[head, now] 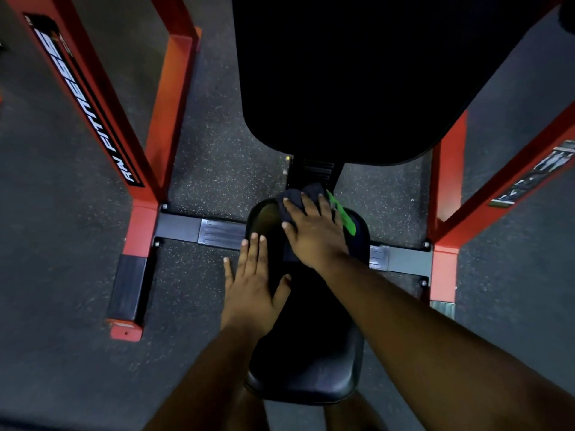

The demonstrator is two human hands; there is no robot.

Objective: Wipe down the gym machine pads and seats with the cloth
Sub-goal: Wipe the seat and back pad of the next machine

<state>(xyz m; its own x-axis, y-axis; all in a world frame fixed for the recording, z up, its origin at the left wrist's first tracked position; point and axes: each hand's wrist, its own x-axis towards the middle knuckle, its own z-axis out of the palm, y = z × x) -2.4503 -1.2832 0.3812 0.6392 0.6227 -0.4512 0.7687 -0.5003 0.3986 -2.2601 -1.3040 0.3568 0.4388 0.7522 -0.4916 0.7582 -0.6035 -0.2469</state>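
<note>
From the head camera, a black seat (306, 362) runs lengthwise from bottom centre up to mid-frame, its long axis pointing toward the large back pad (336, 76) at the top. The right hand (314, 234) lies flat, fingers spread, pressing a dark cloth (292, 200) with a green strip onto the seat's far end. The left hand (253, 284) rests open on the seat's left edge, holding nothing. The right hand is nearer the back pad; the unwiped length seems to lie below it, toward the person.
</note>
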